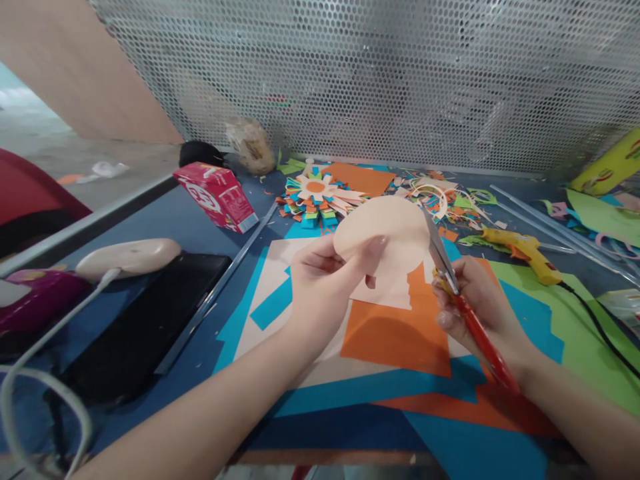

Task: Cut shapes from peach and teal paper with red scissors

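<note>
My left hand (320,283) pinches a pale peach paper disc (387,233), thumb on top, and holds it above the table. My right hand (473,303) grips red-handled scissors (453,283) whose blades meet the disc's right edge. Beneath both hands lie overlapping sheets of orange (395,333), blue (270,307), peach and green paper (585,333).
A layered paper flower (317,197) and paper scraps lie behind the sheets. A yellow glue gun (525,250) with a black cord is at right. A red carton (217,195), a black tablet (150,320), a peach device with a white cable (127,257) sit left. Perforated metal panel behind.
</note>
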`<action>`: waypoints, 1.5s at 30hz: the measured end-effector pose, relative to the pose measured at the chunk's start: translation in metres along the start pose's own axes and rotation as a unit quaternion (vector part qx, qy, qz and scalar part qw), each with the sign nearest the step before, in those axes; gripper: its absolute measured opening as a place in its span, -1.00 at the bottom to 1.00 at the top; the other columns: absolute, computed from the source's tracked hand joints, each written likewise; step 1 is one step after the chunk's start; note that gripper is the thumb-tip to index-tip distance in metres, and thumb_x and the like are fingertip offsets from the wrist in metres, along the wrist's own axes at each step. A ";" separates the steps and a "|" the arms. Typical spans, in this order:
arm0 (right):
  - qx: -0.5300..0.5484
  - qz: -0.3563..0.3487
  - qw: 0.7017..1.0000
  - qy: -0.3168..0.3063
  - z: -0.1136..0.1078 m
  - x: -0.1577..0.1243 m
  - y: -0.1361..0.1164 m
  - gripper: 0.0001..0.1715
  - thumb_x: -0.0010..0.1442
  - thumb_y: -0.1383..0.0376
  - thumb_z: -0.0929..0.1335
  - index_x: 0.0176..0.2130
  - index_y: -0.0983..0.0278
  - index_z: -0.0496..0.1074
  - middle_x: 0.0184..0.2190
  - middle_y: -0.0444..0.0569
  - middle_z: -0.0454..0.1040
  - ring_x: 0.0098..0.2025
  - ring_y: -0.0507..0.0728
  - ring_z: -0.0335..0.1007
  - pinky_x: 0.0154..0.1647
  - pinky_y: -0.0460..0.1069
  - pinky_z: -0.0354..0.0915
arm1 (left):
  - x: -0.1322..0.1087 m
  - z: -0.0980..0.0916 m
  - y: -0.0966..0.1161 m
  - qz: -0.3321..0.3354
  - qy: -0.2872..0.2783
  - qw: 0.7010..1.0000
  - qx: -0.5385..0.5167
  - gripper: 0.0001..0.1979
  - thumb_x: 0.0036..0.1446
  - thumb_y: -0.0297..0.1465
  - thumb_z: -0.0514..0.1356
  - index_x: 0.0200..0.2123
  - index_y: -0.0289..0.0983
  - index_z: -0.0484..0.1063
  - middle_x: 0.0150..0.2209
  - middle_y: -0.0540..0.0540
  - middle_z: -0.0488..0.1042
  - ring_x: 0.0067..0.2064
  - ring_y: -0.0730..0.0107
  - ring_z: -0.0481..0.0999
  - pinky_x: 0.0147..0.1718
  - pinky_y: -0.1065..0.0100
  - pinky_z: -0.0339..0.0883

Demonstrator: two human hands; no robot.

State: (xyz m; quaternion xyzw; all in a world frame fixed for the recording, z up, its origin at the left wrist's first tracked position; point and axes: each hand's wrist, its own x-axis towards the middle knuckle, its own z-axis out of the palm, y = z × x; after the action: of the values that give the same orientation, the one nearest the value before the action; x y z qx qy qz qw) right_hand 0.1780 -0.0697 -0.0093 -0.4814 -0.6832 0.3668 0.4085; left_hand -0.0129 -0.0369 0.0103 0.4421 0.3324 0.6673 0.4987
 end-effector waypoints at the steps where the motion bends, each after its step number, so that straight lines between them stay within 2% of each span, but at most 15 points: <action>1: 0.002 0.000 1.000 -0.001 0.000 0.000 0.000 -0.62 0.13 0.00 0.39 -0.25 0.13 0.17 -0.40 -0.18 0.16 -0.45 0.04 0.06 -0.56 -0.07 0.11 | 0.000 0.000 0.000 0.000 0.000 1.000 -0.001 -0.75 -0.09 -0.25 0.40 -0.60 -0.27 0.49 -0.63 0.05 0.41 -0.62 0.59 0.34 -0.66 0.49 0.25; 12: 0.007 0.012 1.000 0.002 -0.001 0.001 0.000 -0.63 0.13 0.05 0.39 -0.28 0.14 0.15 -0.41 -0.19 0.14 -0.46 0.03 0.02 -0.54 -0.08 0.09 | 0.000 0.002 -0.003 -0.009 -0.014 1.000 0.014 -0.76 -0.11 -0.27 0.40 -0.63 -0.27 0.48 -0.62 0.04 0.42 -0.62 0.57 0.34 -0.68 0.48 0.32; 18: 0.002 0.033 0.999 0.019 0.000 0.005 -0.009 -0.55 0.01 0.02 0.43 -0.37 0.15 0.13 -0.49 -0.21 0.13 -0.53 0.00 0.01 -0.60 -0.08 0.08 | 0.001 0.002 -0.003 -0.009 -0.014 1.000 -0.008 -0.78 -0.11 -0.31 0.40 -0.63 -0.27 0.49 -0.63 0.05 0.40 -0.61 0.59 0.33 -0.68 0.49 0.33; 24: -0.010 0.039 0.999 0.035 0.002 0.008 -0.016 -0.55 -0.02 0.03 0.43 -0.40 0.17 0.13 -0.54 -0.24 0.14 -0.56 -0.02 0.03 -0.62 -0.10 0.10 | 0.000 0.002 -0.003 -0.019 -0.010 1.000 -0.017 -0.81 -0.12 -0.32 0.41 -0.61 -0.26 0.52 -0.62 0.05 0.43 -0.62 0.58 0.35 -0.68 0.49 0.34; 29: -0.009 0.011 0.999 0.033 0.001 0.009 -0.012 -0.56 0.02 0.03 0.43 -0.40 0.16 0.12 -0.56 -0.26 0.11 -0.59 -0.03 -0.03 -0.65 -0.11 0.02 | 0.000 0.002 -0.002 -0.014 -0.011 1.000 -0.016 -0.80 -0.12 -0.34 0.40 -0.64 -0.27 0.50 -0.64 0.06 0.42 -0.64 0.59 0.34 -0.70 0.51 0.34; 36: -0.025 -0.001 0.999 0.022 -0.002 0.008 -0.003 -0.57 0.04 0.03 0.42 -0.39 0.16 0.13 -0.54 -0.25 0.14 -0.58 -0.02 0.02 -0.64 -0.10 0.02 | 0.002 0.001 -0.003 -0.007 -0.002 1.000 -0.015 -0.82 -0.14 -0.36 0.39 -0.65 -0.27 0.50 -0.64 0.05 0.44 -0.65 0.59 0.35 -0.71 0.52 0.34; 45: -0.044 -0.010 0.999 0.013 -0.003 0.006 0.005 -0.65 0.09 0.08 0.38 -0.35 0.16 0.14 -0.53 -0.24 0.18 -0.55 -0.01 0.06 -0.59 -0.08 0.03 | 0.004 -0.003 -0.006 -0.004 0.017 1.000 -0.023 -0.80 -0.16 -0.26 0.42 -0.60 -0.25 0.56 -0.64 0.05 0.44 -0.62 0.58 0.38 -0.70 0.55 0.35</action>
State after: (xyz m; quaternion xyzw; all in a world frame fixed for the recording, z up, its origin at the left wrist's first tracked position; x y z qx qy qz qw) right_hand 0.1815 -0.0621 -0.0107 -0.4969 -0.6980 0.3265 0.3992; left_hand -0.0140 -0.0310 0.0049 0.4177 0.3271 0.6805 0.5054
